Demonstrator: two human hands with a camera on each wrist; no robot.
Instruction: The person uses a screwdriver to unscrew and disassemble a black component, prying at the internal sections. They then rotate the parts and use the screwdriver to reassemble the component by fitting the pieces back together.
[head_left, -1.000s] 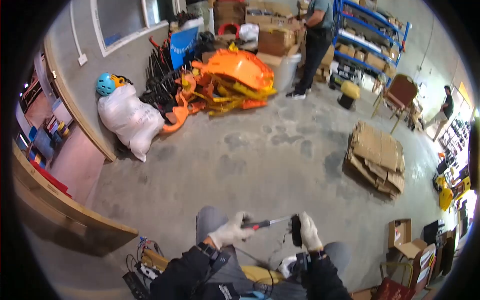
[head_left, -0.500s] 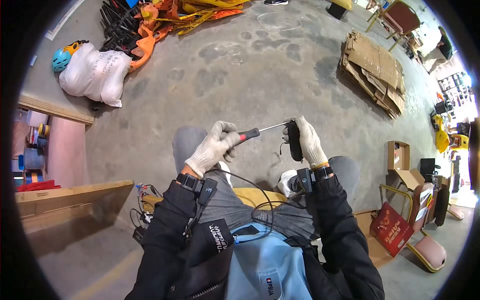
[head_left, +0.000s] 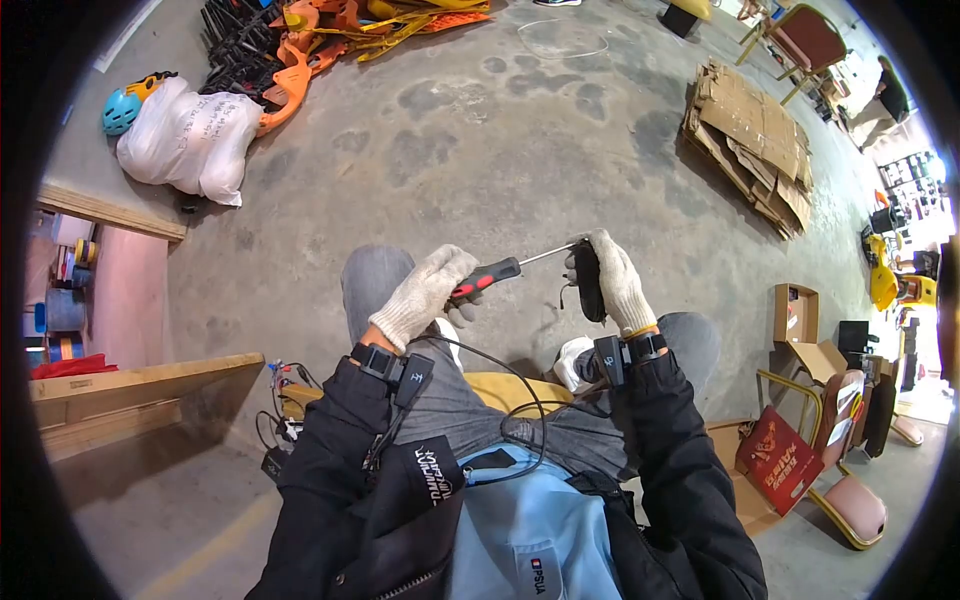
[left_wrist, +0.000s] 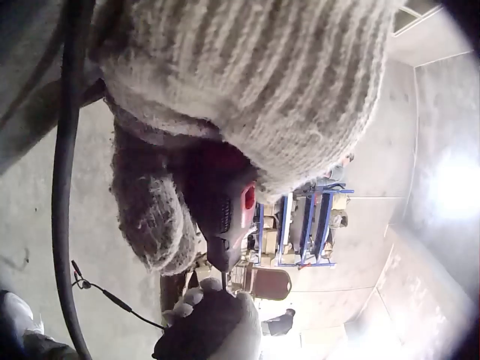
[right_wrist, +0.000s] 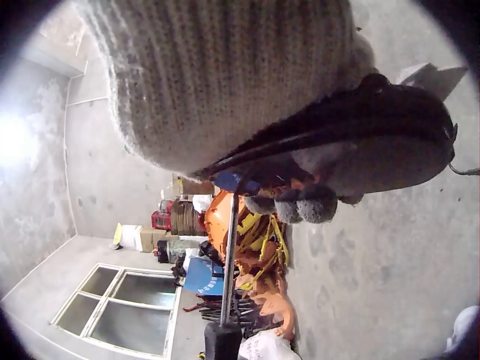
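In the head view my gloved left hand (head_left: 428, 294) grips the red and black handle of a screwdriver (head_left: 486, 279), whose metal shaft points right. My gloved right hand (head_left: 617, 282) holds a dark, oblong part (head_left: 588, 284) upright, with a short wire hanging from it. The shaft's end meets the top of that part. In the right wrist view the screwdriver shaft (right_wrist: 231, 255) reaches the edge of the dark part (right_wrist: 390, 142); the exact contact is hidden. The left wrist view shows the left glove (left_wrist: 247, 82) around the handle (left_wrist: 221, 202).
A black cable (head_left: 535, 392) loops over the lap. Flattened cardboard (head_left: 755, 145) lies at the upper right, and a white bag (head_left: 195, 140) at the upper left. A wooden-edged panel (head_left: 150, 378) stands on the left; an open box (head_left: 796, 313) and chairs are on the right.
The head view has tilted down since a second ago. In the last half second, the left hand has rolled around the screwdriver handle, showing more of its red part; the right hand looks nearly unmoved.
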